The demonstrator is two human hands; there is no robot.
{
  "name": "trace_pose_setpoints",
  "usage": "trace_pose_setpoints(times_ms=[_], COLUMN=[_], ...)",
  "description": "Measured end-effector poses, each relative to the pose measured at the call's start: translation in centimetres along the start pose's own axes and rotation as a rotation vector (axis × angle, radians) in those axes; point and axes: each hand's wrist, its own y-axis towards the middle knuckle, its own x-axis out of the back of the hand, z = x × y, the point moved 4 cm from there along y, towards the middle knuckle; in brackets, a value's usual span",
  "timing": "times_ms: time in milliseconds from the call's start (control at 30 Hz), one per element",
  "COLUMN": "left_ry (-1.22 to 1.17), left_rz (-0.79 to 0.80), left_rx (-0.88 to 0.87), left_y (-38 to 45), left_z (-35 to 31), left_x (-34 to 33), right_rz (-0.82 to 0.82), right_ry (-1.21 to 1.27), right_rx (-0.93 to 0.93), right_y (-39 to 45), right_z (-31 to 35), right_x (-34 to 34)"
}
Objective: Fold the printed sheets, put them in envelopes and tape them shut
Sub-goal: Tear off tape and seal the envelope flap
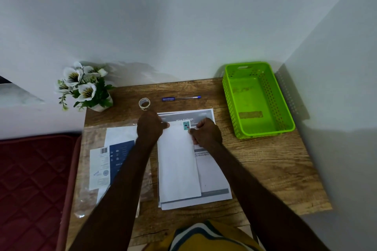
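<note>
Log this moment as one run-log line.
step: folding sheet | left hand: pinching folded sheet | right hand: pinching same sheet | tape roll: untouched | basket: no envelopes

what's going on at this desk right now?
A person is working on a white envelope that lies lengthwise on a stack of printed sheets. Both hands are at its far end: the left hand and right hand pinch that end, near the stamp. The tape roll and pen lie untouched behind, the green basket stands to the right, and a pack of envelopes lies to the left.
</note>
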Motion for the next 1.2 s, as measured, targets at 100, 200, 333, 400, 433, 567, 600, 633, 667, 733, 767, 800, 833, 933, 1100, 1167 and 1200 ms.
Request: trace_pose_setpoints(times_ms=[100, 200, 333, 400, 433, 567, 600, 633, 667, 733, 767, 800, 833, 933, 1100, 1167, 1200], left_ry=[0.007, -0.097, -0.329, -0.458, -0.515, -0.751, -0.798, -0.835, -0.860, -0.875, -0.875, -0.875, -0.880, -0.929, -0.931, -0.922, -0.919], left_rz=[-0.027, -0.072, -0.072, -0.025, 0.003, 0.124, 0.141, 0.148, 0.146, 0.130, 0.123, 0.114, 0.105, 0.088, 0.044, 0.031, 0.030], left_rx=[-0.046, -0.097, -0.160, -0.152, -0.138, 0.014, 0.059, 0.095, 0.119, 0.140, 0.142, 0.144, 0.145, 0.151, 0.171, 0.182, 0.189], left_y=[-0.6, -1.4, -2.2, -2.6, -2.8, -3.2, -3.2, -3.3, -3.3, -3.5, -3.6, -3.7, -3.8, -4.1, -4.4, -4.3, -4.3], left_z=[0.1, 0.3, 0.4, 0.5, 0.5, 0.9, 1.0, 1.0, 1.1, 1.1, 1.1, 1.0, 1.0, 0.8, 0.6, 0.7, 0.7], left_x=[0.0, 0.2, 0.8, 1.1, 1.1, 0.7, 0.5, 0.2, 0.0, -0.4, -0.6, -0.6, -0.7, -0.9, -1.1, -1.4, -1.5], right_rz=[-0.011, -0.007, 0.028, -0.021, -0.033, 0.084, 0.118, 0.136, 0.138, 0.126, 0.126, 0.135, 0.150, 0.183, 0.261, 0.266, 0.275], right_ry=[-0.001, 0.018, 0.132, 0.107, 0.112, 0.414, 0.490, 0.535, 0.550, 0.540, 0.545, 0.568, 0.606, 0.704, 0.640, 0.634, 0.646], right_rx=[0.007, -0.003, -0.031, 0.047, 0.099, 0.212, 0.201, 0.183, 0.173, 0.177, 0.173, 0.159, 0.132, 0.063, 0.126, 0.132, 0.131], right_y=[-0.1, -0.2, -0.2, -0.1, -0.1, -0.4, -0.5, -0.6, -0.6, -0.8, -0.9, -1.0, -1.1, -1.5, -2.3, -2.6, -2.7], right_z=[0.0, 0.0, 0.0, 0.1, 0.3, 0.8, 0.8, 0.7, 0.5, 0.4, 0.4, 0.4, 0.3, 0.0, 0.1, 0.2, 0.2], right_x=[0.0, 0.0, 0.5, 1.1, 1.3, 1.4, 1.3, 1.2, 1.2, 1.1, 1.1, 1.0, 0.8, 0.5, 0.3, 0.4, 0.5])
